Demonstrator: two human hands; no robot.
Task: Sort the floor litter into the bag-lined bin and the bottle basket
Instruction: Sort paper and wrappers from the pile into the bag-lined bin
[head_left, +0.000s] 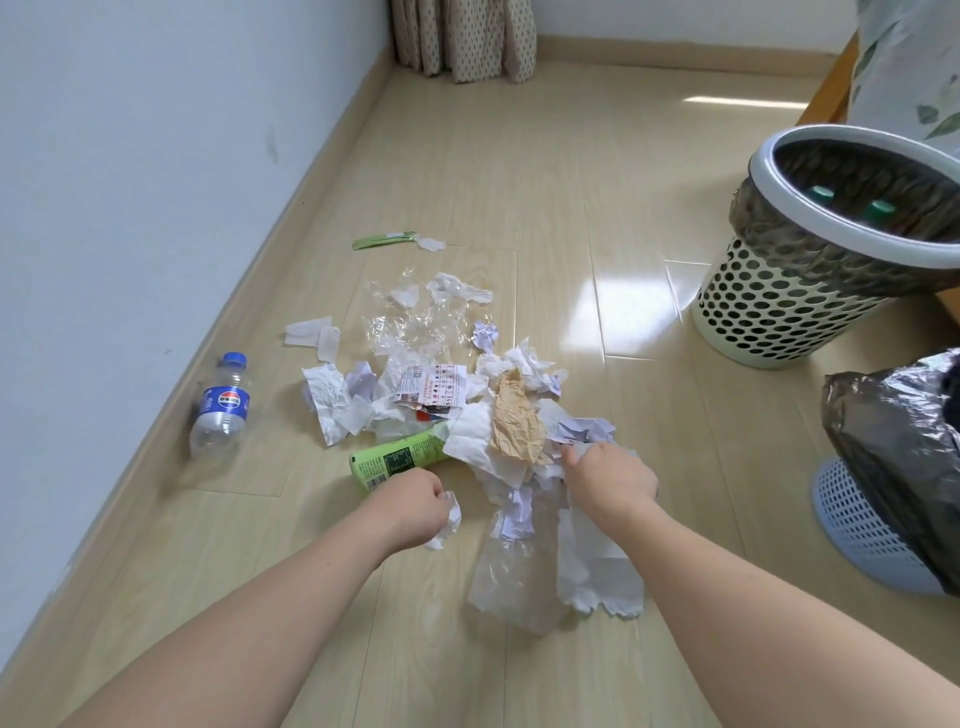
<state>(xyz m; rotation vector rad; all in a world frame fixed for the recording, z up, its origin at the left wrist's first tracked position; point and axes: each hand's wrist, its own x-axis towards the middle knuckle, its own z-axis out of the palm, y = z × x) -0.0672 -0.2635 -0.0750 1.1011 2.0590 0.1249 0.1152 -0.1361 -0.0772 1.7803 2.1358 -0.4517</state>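
A heap of crumpled white paper (483, 436), brown paper (517, 421), a printed leaflet (434, 387) and clear plastic film (410, 322) lies on the wooden floor. My left hand (410, 506) grips a small wad of white paper (449, 517) just in front of a lying green bottle (397, 460). My right hand (610, 480) grips the paper at the heap's near right edge. A clear bottle with a blue cap (221, 410) lies by the left wall. The white perforated basket (779, 317) at the right holds green-capped bottles. The blue bin with a dark bag (878, 441) stands at the far right.
A green wrapper (384, 241) lies beyond the heap with a paper scrap beside it. A clear plastic bag (511, 582) and torn tissue (597, 577) lie between my forearms. A curtain hangs at the back, and a wooden bed edge (826, 93) runs behind the basket.
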